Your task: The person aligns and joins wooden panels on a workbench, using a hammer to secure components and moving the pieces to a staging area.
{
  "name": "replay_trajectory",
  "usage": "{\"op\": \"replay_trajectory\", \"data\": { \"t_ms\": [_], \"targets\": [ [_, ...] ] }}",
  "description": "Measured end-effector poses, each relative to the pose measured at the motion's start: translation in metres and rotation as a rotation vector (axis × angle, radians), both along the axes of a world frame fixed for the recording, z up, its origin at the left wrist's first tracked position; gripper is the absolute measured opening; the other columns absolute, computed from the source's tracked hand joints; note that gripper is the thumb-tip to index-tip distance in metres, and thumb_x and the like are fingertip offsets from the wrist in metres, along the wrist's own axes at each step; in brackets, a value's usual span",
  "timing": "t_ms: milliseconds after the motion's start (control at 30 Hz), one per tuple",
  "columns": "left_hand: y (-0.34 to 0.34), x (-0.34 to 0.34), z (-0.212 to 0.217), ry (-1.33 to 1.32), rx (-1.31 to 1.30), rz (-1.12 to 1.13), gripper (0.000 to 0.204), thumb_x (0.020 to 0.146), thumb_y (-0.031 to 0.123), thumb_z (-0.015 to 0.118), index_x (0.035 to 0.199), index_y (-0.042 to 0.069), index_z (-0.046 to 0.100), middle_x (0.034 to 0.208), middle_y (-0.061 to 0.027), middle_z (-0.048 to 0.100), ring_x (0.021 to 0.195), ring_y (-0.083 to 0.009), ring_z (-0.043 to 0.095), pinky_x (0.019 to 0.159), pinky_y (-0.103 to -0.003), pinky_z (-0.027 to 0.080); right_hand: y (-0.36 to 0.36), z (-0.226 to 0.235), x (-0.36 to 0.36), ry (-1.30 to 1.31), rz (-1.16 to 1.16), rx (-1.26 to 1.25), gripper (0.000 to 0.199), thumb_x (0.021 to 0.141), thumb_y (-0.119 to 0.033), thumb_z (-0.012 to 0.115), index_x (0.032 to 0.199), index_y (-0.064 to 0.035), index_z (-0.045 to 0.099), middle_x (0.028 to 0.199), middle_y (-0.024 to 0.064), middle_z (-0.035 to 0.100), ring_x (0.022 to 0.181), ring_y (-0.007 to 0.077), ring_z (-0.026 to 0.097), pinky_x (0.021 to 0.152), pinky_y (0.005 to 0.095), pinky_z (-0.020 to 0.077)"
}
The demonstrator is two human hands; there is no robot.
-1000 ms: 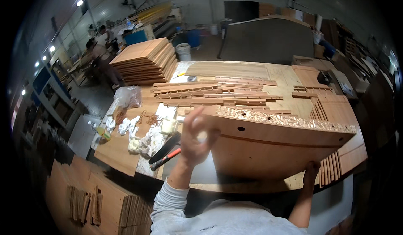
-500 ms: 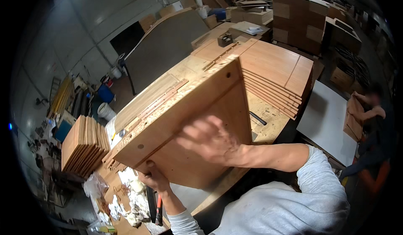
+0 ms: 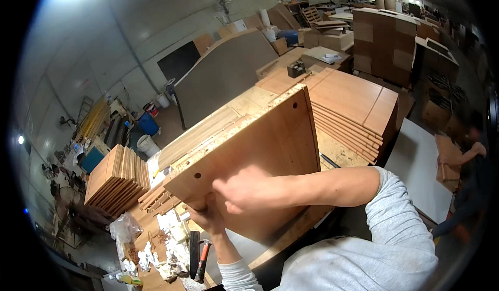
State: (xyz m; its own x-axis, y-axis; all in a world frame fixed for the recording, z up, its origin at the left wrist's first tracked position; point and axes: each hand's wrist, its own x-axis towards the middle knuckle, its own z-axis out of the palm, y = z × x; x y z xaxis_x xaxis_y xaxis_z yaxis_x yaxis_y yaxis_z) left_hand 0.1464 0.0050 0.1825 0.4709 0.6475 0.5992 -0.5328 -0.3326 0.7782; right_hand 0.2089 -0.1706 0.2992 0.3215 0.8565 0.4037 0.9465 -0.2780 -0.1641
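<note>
Work at mid-handling. A single panel [image 3: 270,145] stands tilted over the bench [image 3: 348,148], its mottled edge [image 3: 234,130] uppermost. Already made in its face are two dark holes, the near one [image 3: 197,175] just above the left fingers, the far one [image 3: 295,105] well beyond the right fingers. The panel is not laid flat, nor set on the right stack [image 3: 345,96], which lies past the right fingers, or on the left stack [image 3: 117,179], beyond the left fingers. What remains to be done to it cannot be read with certainty.

Left hand [image 3: 206,217]: fingers closed about the panel's near lower corner, apparently bearing it. Right hand [image 3: 249,189]: fingers blurred, seemingly curled, in front of the panel's face; whether they touch it or hold anything cannot be told. The panel thus lies within the left grasp and directly behind the right fingers. A red tool [image 3: 204,257] rests below the left fingers.
</note>
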Motion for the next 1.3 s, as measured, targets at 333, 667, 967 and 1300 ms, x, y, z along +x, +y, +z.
{"op": "replay_trajectory", "data": {
  "t_ms": [333,667,967,1300],
  "targets": [
    [0.001,0.001,-0.033,-0.060,0.136,0.106,0.055,0.091,0.037,0.080,0.121,-0.002,0.056,0.110,-0.0082,0.064,0.096,-0.0170,0.062,0.083,-0.032,0.051,-0.052,0.222,0.098,0.135,-0.257,0.626,0.025,0.097,-0.026,0.056,0.100,-0.0036,0.066,0.082,0.0063,0.061,0.076,0.0210,0.059,0.073,0.0368,0.0516],
    [0.051,-0.035,-0.025,-0.050,0.147,0.241,0.034,0.095,0.032,0.077,0.104,0.003,0.062,0.103,-0.0037,0.065,0.091,-0.0123,0.059,0.081,-0.031,0.049,-0.266,-0.062,0.252,0.806,-0.686,0.034,0.031,0.093,-0.038,0.073,0.086,-0.0080,0.075,0.081,0.0088,0.075,0.072,0.0149,0.071,0.064,0.0360,0.0538],
    [0.127,-0.069,-0.099,0.141,-0.207,0.299,0.023,0.093,0.020,0.075,0.102,0.000,0.069,0.096,-0.0053,0.071,0.084,-0.0127,0.065,0.074,-0.029,0.053,-0.165,-0.238,0.225,0.367,-0.542,-0.889,0.012,0.084,-0.020,0.077,0.089,-0.0093,0.076,0.084,0.0116,0.074,0.081,0.0282,0.072,0.073,0.0404,0.0553],
    [0.060,-0.053,-0.019,0.121,0.049,0.111,0.045,0.088,0.014,0.082,0.126,0.004,0.059,0.112,-0.0106,0.069,0.101,-0.0244,0.071,0.080,-0.036,0.059,0.068,-0.214,-0.008,0.839,0.312,-0.612,0.026,0.091,-0.027,0.078,0.104,-0.0044,0.075,0.089,0.0094,0.076,0.081,0.0152,0.070,0.080,0.0306,0.0555]
  ]
}}
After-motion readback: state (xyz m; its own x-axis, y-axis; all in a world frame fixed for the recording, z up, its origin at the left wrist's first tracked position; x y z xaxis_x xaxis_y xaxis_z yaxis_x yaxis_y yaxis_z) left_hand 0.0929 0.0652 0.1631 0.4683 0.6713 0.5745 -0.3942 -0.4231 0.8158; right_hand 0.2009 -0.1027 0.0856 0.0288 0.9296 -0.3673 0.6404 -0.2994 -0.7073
